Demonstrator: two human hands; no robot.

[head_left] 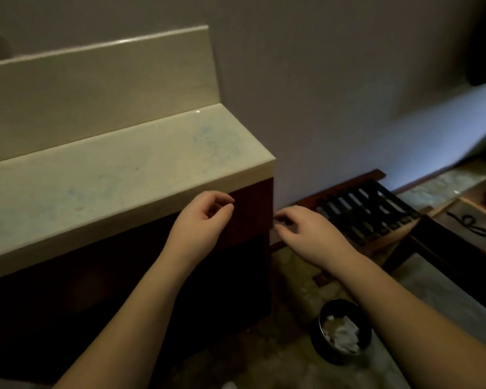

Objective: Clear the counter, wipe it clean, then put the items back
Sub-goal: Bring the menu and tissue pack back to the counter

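Your left hand (201, 217) hangs just off the front edge of the pale bench (101, 175), fingers (222, 202) loosely curled toward the thumb; whether they pinch anything you cannot tell. Your right hand (306, 234), at 3 o'clock from the left, is palm down past the bench's corner with fingers bent, holding nothing visible. Faint blue smears mark the bench top. On the floor at 5 o'clock sits a dark bin (319, 342) of crumpled white paper; a slatted wooden rack (376, 214) leans at 2 o'clock.
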